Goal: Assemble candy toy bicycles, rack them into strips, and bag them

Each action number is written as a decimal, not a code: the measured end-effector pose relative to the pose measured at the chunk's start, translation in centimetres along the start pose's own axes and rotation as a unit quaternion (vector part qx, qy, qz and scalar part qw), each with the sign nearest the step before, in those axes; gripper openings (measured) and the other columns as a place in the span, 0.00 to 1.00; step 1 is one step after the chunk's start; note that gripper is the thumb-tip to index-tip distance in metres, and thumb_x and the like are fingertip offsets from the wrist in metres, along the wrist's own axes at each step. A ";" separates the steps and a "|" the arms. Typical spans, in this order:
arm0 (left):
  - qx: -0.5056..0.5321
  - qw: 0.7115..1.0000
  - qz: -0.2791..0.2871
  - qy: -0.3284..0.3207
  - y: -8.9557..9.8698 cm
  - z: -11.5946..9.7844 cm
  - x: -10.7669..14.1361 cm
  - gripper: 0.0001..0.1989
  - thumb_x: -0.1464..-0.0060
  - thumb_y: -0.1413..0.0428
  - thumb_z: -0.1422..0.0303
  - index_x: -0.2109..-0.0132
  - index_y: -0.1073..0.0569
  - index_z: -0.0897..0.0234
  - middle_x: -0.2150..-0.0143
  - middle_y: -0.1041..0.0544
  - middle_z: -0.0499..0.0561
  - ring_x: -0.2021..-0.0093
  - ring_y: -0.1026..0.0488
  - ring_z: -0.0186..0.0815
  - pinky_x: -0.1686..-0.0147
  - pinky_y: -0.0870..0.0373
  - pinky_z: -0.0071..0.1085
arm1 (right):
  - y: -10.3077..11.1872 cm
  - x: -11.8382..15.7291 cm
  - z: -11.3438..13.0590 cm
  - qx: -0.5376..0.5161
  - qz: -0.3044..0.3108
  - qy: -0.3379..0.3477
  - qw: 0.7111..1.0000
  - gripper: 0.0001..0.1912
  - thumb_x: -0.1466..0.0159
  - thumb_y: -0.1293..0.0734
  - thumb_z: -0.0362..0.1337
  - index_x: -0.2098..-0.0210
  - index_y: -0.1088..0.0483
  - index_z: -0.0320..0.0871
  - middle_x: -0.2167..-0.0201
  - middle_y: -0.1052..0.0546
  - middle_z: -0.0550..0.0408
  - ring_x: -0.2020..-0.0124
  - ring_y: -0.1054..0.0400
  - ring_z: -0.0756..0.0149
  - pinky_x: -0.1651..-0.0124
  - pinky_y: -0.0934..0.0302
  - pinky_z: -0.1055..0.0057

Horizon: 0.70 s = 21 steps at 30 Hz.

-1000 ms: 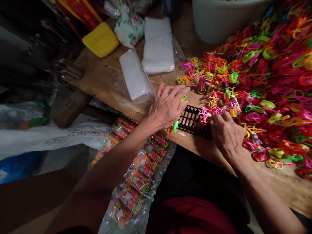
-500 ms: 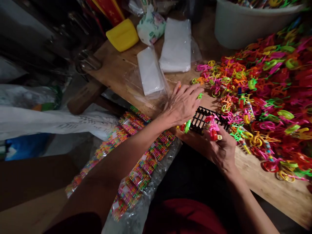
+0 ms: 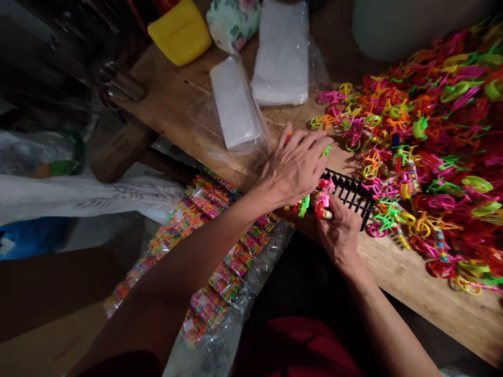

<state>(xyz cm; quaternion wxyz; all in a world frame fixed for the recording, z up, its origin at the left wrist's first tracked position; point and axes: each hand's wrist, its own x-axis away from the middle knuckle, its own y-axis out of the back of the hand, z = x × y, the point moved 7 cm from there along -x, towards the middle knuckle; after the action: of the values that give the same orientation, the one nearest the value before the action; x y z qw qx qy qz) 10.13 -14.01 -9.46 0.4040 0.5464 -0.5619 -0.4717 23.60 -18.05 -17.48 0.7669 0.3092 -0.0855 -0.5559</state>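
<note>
My left hand (image 3: 295, 167) lies palm down over the left end of a black slotted rack (image 3: 349, 195), its fingers stretched out. Bits of green, yellow and orange toys peek out around it; what lies under the palm is hidden. Between the fingers of my right hand (image 3: 341, 230) is a small pink and red plastic toy bicycle (image 3: 323, 200). It is close to my left hand, beside a green toy bicycle (image 3: 304, 206) at the rack's near side. Bare slots show in the right part of the rack.
A large heap of colourful toy bicycles (image 3: 432, 152) covers the right of the wooden table (image 3: 416, 277). Behind are white plastic bags (image 3: 281, 57), a yellow container (image 3: 181, 32) and a grey tub (image 3: 387, 31). Packed toys in clear bags (image 3: 223, 277) lie below the table edge.
My right hand has moved left with the pink and red toy bicycle, up against my left hand, baring more of the rack. The view has shifted slightly; my left hand stays over the rack.
</note>
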 end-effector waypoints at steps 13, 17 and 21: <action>0.015 0.994 0.000 -0.111 2.5 -1.3 1.9 0.24 0.36 0.54 0.60 0.36 0.30 0.53 0.24 0.42 0.48 0.22 0.58 0.49 0.27 0.64 0.64 | -0.7 1.1 0.8 -0.024 -0.005 0.077 0.997 0.21 0.38 0.39 0.30 0.46 0.28 0.40 0.56 0.17 0.48 0.60 0.21 0.63 0.61 0.32 0.73; 0.030 0.965 0.106 -0.236 1.8 -3.3 2.5 0.22 0.44 0.44 0.60 0.42 0.24 0.54 0.29 0.33 0.51 0.23 0.53 0.54 0.28 0.66 0.69 | -0.9 0.7 1.0 0.018 0.003 0.062 0.998 0.10 0.38 0.37 0.33 0.58 0.27 0.42 0.69 0.19 0.53 0.71 0.26 0.65 0.70 0.40 0.73; 0.043 0.955 0.116 -0.270 1.1 -2.7 1.8 0.11 0.42 0.45 0.63 0.56 0.20 0.55 0.48 0.17 0.49 0.29 0.37 0.49 0.27 0.66 0.67 | -0.9 0.2 1.2 0.053 0.008 0.049 0.997 0.10 0.41 0.37 0.31 0.59 0.28 0.43 0.69 0.20 0.54 0.71 0.27 0.66 0.72 0.47 0.73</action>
<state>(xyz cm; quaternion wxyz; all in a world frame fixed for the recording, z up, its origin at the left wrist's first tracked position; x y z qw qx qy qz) 12.34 -16.07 -7.86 0.2650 0.3468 -0.7291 -0.5272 22.32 -18.84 -17.07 0.7574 0.3755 -0.0793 -0.5282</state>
